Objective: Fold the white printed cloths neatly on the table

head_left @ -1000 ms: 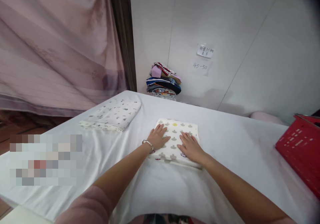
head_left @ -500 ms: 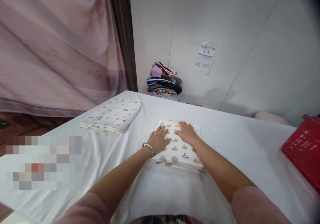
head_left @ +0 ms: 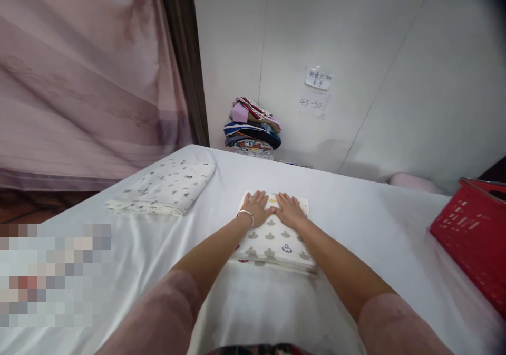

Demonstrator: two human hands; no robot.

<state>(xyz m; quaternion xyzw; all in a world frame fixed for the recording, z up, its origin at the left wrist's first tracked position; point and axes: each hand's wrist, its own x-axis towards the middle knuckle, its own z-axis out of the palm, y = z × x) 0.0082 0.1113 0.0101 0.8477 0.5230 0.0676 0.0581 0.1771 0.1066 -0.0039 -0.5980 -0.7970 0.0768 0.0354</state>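
Observation:
A folded white cloth [head_left: 270, 244] printed with grey mushroom-like shapes lies on the white-covered table in front of me. My left hand [head_left: 255, 208] rests flat on its far left part, fingers spread, a bracelet round the wrist. Flat on the far right part lies my right hand [head_left: 290, 210], fingers also stretched out. The two thumbs nearly meet near the cloth's middle. Both hands press on top of the cloth and grip nothing. To the left is a second folded white cloth [head_left: 166, 186] with small dark prints, apart from my hands.
A red plastic basket [head_left: 470, 233] stands at the right edge of the table [head_left: 348, 202]. Behind the table is a stack of folded fabrics [head_left: 253, 125] against the wall. A pink curtain [head_left: 90, 70] hangs at the left. Paper notes [head_left: 318, 79] are on the wall. A blurred patch covers the lower left.
My left hand has slid forward over the cloth, closer to my right hand. The whole view has shifted slightly, showing more of the red basket.

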